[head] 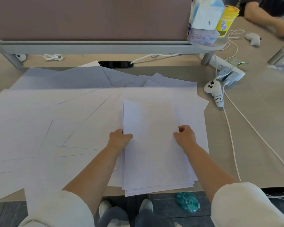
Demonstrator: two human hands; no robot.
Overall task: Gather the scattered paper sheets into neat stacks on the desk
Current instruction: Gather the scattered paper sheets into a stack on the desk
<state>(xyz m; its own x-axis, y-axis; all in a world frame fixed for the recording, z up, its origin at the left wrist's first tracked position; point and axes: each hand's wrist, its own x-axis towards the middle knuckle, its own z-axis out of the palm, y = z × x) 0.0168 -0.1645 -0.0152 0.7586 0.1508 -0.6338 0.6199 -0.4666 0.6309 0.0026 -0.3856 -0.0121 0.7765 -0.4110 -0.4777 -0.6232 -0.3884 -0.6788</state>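
A stack of white paper sheets [154, 153] lies at the desk's front edge, its near end overhanging slightly. My left hand [120, 139] grips the stack's left edge, thumb on top. My right hand [185, 135] is closed on the stack's right side, pinching the top sheets. Many loose white sheets [56, 115] lie scattered and overlapping across the left and middle of the beige desk [252, 136], some reaching back toward the divider.
A white controller [215, 92] and white cables [231, 128] lie right of the stack, with a power strip [226, 69] behind. A grey divider rail [95, 46] carries a tissue pack and a yellow cup [226, 20]. Another person's arm [269, 20] rests far right.
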